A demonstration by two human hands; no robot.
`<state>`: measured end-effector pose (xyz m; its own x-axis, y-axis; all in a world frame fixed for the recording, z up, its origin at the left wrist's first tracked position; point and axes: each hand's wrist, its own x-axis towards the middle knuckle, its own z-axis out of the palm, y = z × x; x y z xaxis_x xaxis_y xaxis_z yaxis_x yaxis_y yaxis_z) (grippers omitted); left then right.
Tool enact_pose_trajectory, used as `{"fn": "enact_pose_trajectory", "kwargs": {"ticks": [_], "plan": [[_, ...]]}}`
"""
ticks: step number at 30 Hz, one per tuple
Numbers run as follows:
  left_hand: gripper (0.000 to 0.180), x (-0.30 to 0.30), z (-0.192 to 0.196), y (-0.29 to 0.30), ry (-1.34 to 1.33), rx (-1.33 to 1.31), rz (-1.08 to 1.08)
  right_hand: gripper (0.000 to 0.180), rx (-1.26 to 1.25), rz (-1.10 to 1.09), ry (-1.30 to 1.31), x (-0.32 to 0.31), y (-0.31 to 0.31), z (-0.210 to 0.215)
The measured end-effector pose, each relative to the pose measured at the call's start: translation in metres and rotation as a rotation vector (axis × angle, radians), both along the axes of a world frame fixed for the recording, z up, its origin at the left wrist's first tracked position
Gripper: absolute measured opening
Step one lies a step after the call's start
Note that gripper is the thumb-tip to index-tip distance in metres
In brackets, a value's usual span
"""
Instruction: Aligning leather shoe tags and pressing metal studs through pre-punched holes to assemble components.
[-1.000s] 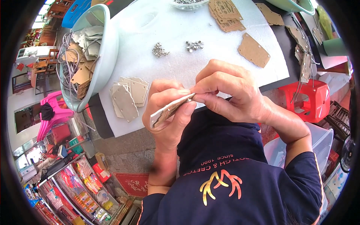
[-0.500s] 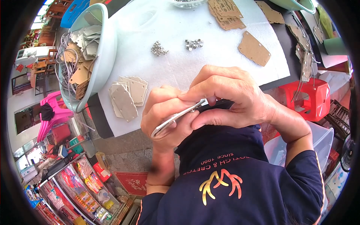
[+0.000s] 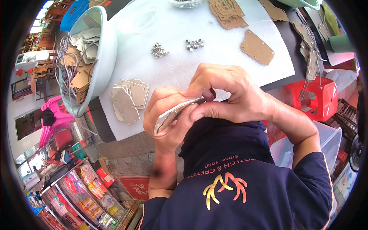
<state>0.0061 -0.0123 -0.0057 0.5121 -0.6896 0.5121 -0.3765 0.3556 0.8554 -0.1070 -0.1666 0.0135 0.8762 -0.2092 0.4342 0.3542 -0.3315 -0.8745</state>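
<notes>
My left hand (image 3: pixel 163 103) is wrapped round a thin, pale-edged cardboard panel (image 3: pixel 171 115), held tilted above the near edge of the table. My right hand (image 3: pixel 232 90) is closed at the panel's right end, its thumb and curled fingers meeting there; whether a small part is also between them is hidden. Beyond the hands lie two little heaps of metal pieces, a pile of small rivets (image 3: pixel 158 50) and a cluster of shiny round caps (image 3: pixel 194 45). Overlapping pale grey panels (image 3: pixel 125 103) rest left of my hands, and a brown panel (image 3: pixel 257 47) lies to the right.
A light green basin (image 3: pixel 108 50) at the left holds panels and grey cords. White sheeting (image 3: pixel 176 71) covers the table. Brown panels (image 3: pixel 229 15) are stacked at the far side, near a clear bowl (image 3: pixel 188 3). Corded panels (image 3: pixel 309 53) hang over a red stool (image 3: pixel 314 97) at the right.
The panel has turned in my left hand, showing more of its inner face. A metal stud visible under its right end before is now out of sight. My right fingers are more curled.
</notes>
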Motion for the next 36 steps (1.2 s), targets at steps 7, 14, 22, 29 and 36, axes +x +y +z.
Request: {"fn": "enact_pose_trajectory", "kwargs": {"ticks": [7,14,22,29,36], "plan": [[0.016,-0.008,-0.003,-0.001,0.443,0.014,0.061,0.031,0.029,-0.032,0.048,0.006,0.001,-0.003],[0.018,-0.003,0.000,0.003,0.296,-0.003,0.046,0.020,0.085,-0.050,0.164,-0.004,0.000,-0.002],[0.020,-0.002,-0.002,0.001,0.176,-0.058,0.055,0.015,-0.003,-0.084,0.116,-0.006,0.004,0.003],[0.018,-0.012,0.000,0.004,0.394,0.012,0.148,0.015,-0.050,-0.116,0.139,-0.010,0.011,0.004],[0.028,-0.011,0.011,0.001,0.735,-0.025,0.009,0.009,0.171,-0.142,0.331,-0.014,0.002,0.004]]}}
